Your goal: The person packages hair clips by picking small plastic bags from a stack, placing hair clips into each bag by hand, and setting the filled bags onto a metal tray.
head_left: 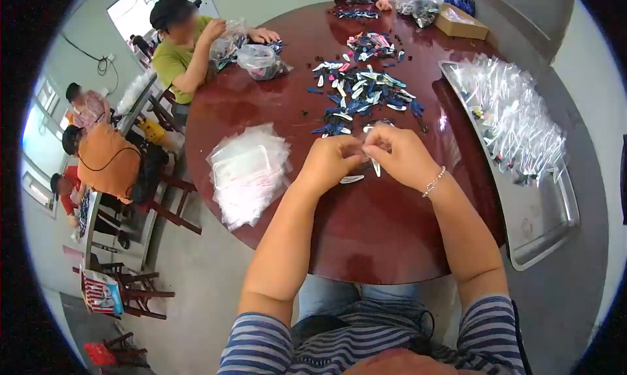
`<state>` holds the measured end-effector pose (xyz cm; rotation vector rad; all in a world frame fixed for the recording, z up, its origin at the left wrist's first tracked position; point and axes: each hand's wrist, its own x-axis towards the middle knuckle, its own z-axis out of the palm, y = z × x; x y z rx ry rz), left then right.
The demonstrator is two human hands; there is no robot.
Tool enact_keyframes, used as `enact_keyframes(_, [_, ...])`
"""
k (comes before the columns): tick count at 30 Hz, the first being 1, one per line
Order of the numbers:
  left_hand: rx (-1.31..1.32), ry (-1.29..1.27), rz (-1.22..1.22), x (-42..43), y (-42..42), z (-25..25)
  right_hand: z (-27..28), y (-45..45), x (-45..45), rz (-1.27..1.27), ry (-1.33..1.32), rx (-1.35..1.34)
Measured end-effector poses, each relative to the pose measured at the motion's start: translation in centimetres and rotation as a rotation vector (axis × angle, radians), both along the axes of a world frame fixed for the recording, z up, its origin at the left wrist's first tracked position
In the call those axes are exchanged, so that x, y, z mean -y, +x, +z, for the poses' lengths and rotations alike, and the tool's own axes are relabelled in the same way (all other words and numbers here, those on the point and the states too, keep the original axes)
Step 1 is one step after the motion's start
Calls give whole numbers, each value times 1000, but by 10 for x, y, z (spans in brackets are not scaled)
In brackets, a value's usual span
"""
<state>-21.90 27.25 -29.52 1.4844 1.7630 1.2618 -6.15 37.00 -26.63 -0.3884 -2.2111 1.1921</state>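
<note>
My left hand (334, 161) and my right hand (403, 154) meet over the near part of the round table (379, 244), fingers pinched close together. A white snap hair clip (376, 168) points down from under the fingers of my right hand. Whatever my left fingertips pinch is too small and covered to make out. Below my left hand, a second white hair clip (353, 179) lies on the tabletop. Just beyond both hands spreads a loose pile of hair clips (369, 87) in dark blue, white and some pink.
Left of my arms lies a stack of clear plastic bags (245, 172). At right, a metal tray (532, 234) holds many filled bags (513, 114). A co-worker in green (175, 68) sits behind a bag of clips (260, 61). A cardboard box (460, 23) stands at the far edge.
</note>
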Motion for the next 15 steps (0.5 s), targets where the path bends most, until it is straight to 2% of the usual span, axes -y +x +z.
enact_keyframes(2, [-15, -21, 3, -1, 0, 1, 1, 0, 3, 2, -34, -8])
enact_keyframes(5, [-44, -30, -13, 3, 4, 11, 2, 2, 4, 9, 68, 58])
enact_keyframes(7, [-57, -20, -30, 5, 6, 13, -1, 3, 0, 66, 319, 87])
enact_keyframes(8, [-90, -21, -32, 5, 6, 13, -2, 3, 0, 64, 318, 86])
enact_keyframes(10, [-124, -23, -34, 4, 6, 11, -3, 2, 2, 92, 523, 43])
enact_keyframes(15, [-113, 39, -95, 3, 5, 8, -4, 1, 13, 47, 576, 96])
